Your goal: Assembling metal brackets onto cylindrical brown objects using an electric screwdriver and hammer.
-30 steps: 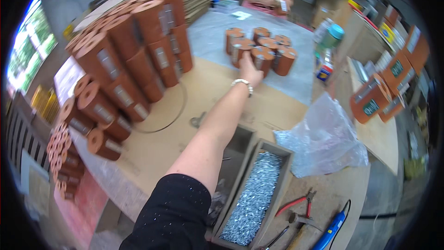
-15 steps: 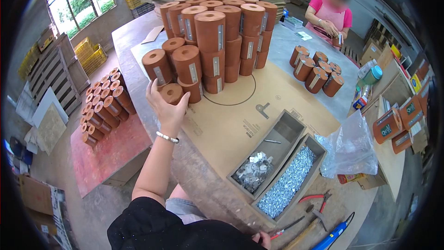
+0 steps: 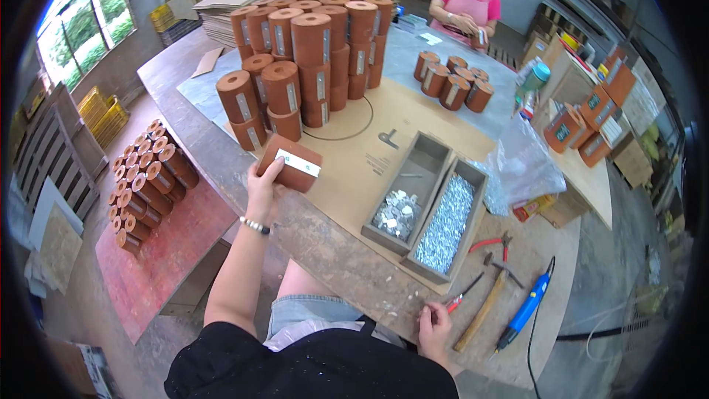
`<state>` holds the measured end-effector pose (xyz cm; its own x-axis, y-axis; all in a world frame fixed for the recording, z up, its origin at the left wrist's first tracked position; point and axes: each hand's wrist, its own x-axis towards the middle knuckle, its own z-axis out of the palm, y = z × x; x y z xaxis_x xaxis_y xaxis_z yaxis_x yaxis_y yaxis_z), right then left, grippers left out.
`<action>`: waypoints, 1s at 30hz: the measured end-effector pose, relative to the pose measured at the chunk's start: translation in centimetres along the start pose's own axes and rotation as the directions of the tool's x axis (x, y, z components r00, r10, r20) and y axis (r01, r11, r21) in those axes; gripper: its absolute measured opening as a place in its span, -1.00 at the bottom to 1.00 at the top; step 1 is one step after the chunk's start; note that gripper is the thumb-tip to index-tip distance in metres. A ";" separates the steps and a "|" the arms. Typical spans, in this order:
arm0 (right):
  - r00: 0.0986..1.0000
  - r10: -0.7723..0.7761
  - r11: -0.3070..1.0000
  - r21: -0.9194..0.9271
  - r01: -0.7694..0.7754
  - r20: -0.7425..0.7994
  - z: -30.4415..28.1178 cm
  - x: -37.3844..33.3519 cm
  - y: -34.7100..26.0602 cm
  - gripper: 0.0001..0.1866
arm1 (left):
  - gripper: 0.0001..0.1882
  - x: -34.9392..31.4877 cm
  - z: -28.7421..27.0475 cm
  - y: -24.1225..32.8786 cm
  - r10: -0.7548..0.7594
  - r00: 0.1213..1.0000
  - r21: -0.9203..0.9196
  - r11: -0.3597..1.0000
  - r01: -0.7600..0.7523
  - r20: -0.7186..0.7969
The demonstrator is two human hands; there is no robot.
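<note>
Left of centre: left hand (image 3: pixel 264 191) grips roll (image 3: pixel 289 163), lying tilted, long axis toward right, fingers at left end. Right hand (image 3: pixel 436 327) far, lower frame, fingers loose on table (image 3: pixel 332 251) edge.

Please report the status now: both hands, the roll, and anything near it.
Left hand grips brown roll, lying tilted on table edge. Right hand rests on table near pliers, empty. Stacked rolls just behind.

My left hand (image 3: pixel 263 186) grips a brown cylinder (image 3: pixel 289 163) lying on its side, white label up, at the counter (image 3: pixel 325 240) edge, just below the stacked cylinders (image 3: pixel 306 59); my right hand (image 3: pixel 434 326) rests on the near edge beside a hammer (image 3: pixel 487 299); two trays of metal parts (image 3: pixel 428 203) sit between.
</note>
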<state>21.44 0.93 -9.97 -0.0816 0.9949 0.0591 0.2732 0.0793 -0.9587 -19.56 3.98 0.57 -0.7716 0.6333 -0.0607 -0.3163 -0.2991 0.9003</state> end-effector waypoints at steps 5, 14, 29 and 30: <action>0.885 -0.419 0.906 0.023 0.423 0.201 1.0 1.9 -8.8 -0.38 | -0.49 -10.9 3.9 -2.3 -0.359 0.753 -0.346 0.723 0.598 0.552; 0.814 -0.412 0.902 0.058 0.427 0.408 0.1 2.2 -11.9 0.02 | -0.26 -16.9 4.3 -7.4 -0.723 -0.026 0.455 0.406 0.792 0.690; 0.864 -0.187 0.982 0.109 0.154 0.467 -0.8 3.7 -6.5 -0.01 | -0.14 -18.7 6.6 -8.5 -0.236 0.441 0.373 0.892 -0.256 0.866; 0.873 -0.182 0.983 0.098 0.154 0.453 -1.3 3.8 -6.8 -0.01 | -0.11 -18.6 6.6 -8.6 -0.246 0.466 0.411 0.864 -0.293 0.850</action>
<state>20.52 4.22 -2.86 -0.5556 0.8255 0.0998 0.1616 0.2250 -0.9609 1.12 -0.51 -3.17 0.1879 0.9753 0.1165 0.1793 -0.1507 0.9722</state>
